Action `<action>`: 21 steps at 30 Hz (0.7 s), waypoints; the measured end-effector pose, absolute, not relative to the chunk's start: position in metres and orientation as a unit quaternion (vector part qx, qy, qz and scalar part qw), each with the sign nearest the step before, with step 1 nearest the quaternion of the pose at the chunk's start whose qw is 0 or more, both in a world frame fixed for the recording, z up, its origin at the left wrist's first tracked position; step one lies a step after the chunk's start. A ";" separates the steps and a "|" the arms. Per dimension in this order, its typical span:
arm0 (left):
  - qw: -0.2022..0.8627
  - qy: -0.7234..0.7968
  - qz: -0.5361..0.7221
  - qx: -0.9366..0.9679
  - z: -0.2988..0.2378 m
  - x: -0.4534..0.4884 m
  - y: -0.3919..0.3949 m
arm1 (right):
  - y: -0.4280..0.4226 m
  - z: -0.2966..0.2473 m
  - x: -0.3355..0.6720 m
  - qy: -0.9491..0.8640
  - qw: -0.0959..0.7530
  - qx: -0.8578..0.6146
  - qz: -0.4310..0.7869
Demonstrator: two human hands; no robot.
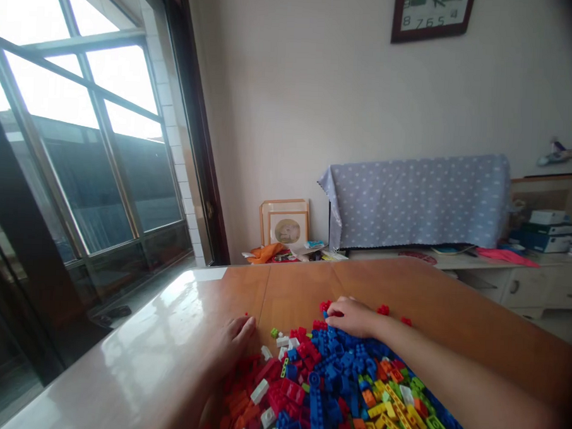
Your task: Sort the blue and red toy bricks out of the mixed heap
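A big heap of toy bricks (335, 387) in red, blue, yellow, green, orange and white covers the near part of a wooden table (452, 310). My left hand (230, 345) lies at the heap's left edge, fingers together and stretched forward on the tabletop, with nothing visible in it. My right hand (352, 317) rests on the far end of the heap, fingers curled down over blue and red bricks; what it grips is hidden. A few loose red bricks (383, 310) lie just beyond it.
A large window (81, 136) fills the left side. Behind the table stands a television under a dotted cloth (414, 198) on a white cabinet (524, 282). Framed pictures (285, 224) lean on the wall, and a clock (432, 15) hangs above.
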State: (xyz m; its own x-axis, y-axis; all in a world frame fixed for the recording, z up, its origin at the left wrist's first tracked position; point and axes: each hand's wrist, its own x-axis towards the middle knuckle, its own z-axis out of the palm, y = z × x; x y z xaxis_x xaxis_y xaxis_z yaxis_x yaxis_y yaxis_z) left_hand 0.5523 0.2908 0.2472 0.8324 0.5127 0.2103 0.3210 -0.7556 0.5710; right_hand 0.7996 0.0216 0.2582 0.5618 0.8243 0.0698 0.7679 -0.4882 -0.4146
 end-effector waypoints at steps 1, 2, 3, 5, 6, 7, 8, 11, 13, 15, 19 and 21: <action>0.290 0.207 0.169 0.919 0.250 0.555 0.279 | 0.020 0.259 0.793 -0.470 0.204 -0.855 0.076; 0.345 0.183 0.155 0.907 0.252 0.557 0.268 | 0.018 0.260 0.786 -0.477 0.206 -0.850 0.084; 0.398 0.166 0.146 0.890 0.256 0.558 0.257 | 0.017 0.261 0.779 -0.483 0.209 -0.845 0.092; 0.449 0.146 0.126 0.872 0.262 0.559 0.239 | 0.015 0.264 0.763 -0.493 0.214 -0.837 0.106; 0.454 0.133 0.110 0.874 0.265 0.559 0.231 | 0.014 0.267 0.755 -0.497 0.218 -0.832 0.117; 0.449 0.119 0.096 0.880 0.269 0.558 0.225 | 0.012 0.269 0.746 -0.501 0.225 -0.826 0.131; 0.439 0.104 0.081 0.889 0.271 0.557 0.220 | 0.010 0.273 0.736 -0.506 0.232 -0.817 0.150; 0.413 0.046 0.046 0.908 0.279 0.556 0.208 | 0.000 0.287 0.705 -0.538 0.232 -0.786 0.195; 0.412 0.007 0.033 0.910 0.284 0.554 0.201 | -0.009 0.300 0.686 -0.571 0.231 -0.761 0.204; 0.415 -0.022 0.019 0.909 0.289 0.554 0.193 | -0.019 0.312 0.675 -0.581 0.260 -0.739 0.221; 0.410 -0.040 -0.006 0.911 0.296 0.552 0.177 | -0.039 0.315 0.704 -0.511 0.384 -0.746 0.188; 0.403 -0.032 -0.013 0.915 0.297 0.551 0.171 | -0.059 0.302 0.745 -0.439 0.435 -0.783 0.076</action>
